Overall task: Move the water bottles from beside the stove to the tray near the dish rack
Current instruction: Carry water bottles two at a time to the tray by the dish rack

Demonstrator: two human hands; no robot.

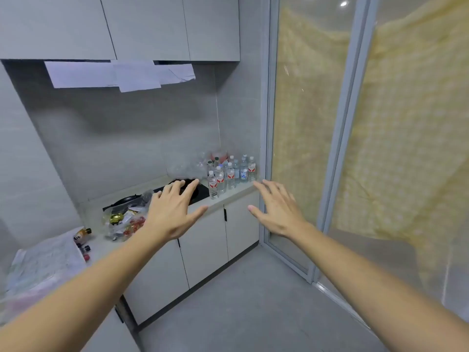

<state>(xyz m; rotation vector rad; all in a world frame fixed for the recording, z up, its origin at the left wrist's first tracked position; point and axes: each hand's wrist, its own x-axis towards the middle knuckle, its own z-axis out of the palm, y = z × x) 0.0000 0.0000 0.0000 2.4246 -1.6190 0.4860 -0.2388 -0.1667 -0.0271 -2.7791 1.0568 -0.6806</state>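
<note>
Two bare hands reach out over a kitchen floor, both spread wide and holding nothing: the left hand (172, 212) hangs before the black stove (195, 191), the right hand (275, 210) just short of the counter (236, 194) edge. A dozen or so water bottles (229, 174) stand upright, packed together in the far corner of the counter beside the stove, none yet touched. By the look of it this is the opening reach; the next move calls for closing the gap and gripping the nearest bottles without toppling their neighbours. The tray and dish rack lie out of view (presumably elsewhere in the room). A clear plastic bag (127, 219) left of the stove holds packaged food.
</note>
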